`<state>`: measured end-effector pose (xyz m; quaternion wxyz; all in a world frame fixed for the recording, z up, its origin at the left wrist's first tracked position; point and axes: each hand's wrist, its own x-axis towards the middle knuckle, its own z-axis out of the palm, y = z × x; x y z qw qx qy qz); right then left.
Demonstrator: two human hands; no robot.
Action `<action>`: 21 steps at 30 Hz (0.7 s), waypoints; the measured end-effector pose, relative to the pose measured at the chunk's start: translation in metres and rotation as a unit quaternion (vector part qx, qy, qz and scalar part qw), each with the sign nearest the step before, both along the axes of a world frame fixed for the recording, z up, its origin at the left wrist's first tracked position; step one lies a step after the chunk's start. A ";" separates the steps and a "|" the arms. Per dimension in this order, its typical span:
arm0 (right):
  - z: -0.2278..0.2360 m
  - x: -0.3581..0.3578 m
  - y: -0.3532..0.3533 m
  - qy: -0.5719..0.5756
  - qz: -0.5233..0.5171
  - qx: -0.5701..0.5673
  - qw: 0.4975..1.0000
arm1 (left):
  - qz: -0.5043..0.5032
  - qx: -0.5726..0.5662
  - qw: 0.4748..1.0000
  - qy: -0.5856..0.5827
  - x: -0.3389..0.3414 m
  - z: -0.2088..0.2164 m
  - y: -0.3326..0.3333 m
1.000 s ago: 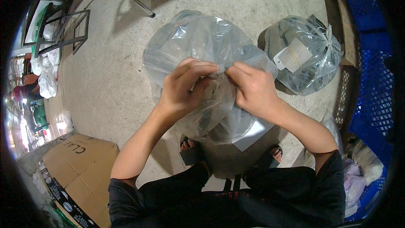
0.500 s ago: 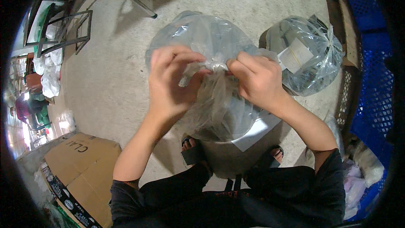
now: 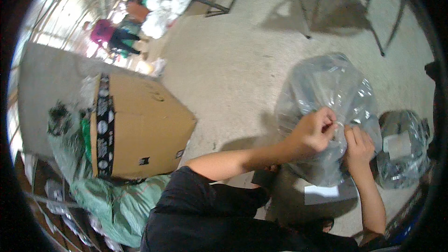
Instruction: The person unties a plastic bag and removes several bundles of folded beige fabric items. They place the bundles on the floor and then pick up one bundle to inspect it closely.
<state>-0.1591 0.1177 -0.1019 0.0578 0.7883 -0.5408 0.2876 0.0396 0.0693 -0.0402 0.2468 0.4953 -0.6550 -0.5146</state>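
Observation:
A large clear plastic bag (image 3: 322,79), bulging and gathered at its neck, stands upright in front of me. My left hand (image 3: 315,133) is closed at the gathered neck, thumb and fingers pinched together on the plastic. Just to its right, my right hand (image 3: 358,147) has its fingers curled and closed on the same neck. A whitish twist or tie shows between the two hands, too small to make out. What fills the bag cannot be made out through the plastic. A white sheet of paper (image 3: 322,193) shows beside the bag's near side.
Another filled clear bag (image 3: 408,170) with a pale label (image 3: 397,145) stands at the right. Left of me are a cardboard box (image 3: 144,133) with black printed tape and a green woven sack (image 3: 128,205). Metal stool legs (image 3: 303,18) stand beyond. A person (image 3: 114,37) is far off at upper left.
The view has swung left, so the bag and hands now sit further right and the box shows more fully. My left fingers, spread and blurred before, are now pinched at the neck.

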 end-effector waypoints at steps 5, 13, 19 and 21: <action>-0.010 0.007 0.002 -0.015 0.016 -0.001 1.000 | 0.099 0.021 0.987 0.128 -0.003 -0.034 0.007; -0.009 0.007 0.015 -0.042 0.004 0.105 0.994 | 0.086 0.022 0.989 0.119 -0.007 -0.032 0.007; 0.012 0.003 0.026 -0.020 0.005 0.199 0.980 | 0.059 0.051 0.984 0.162 -0.004 -0.032 0.006; 0.019 0.003 0.028 -0.027 0.014 0.188 0.982 | 0.047 0.097 0.981 0.160 -0.002 -0.027 0.006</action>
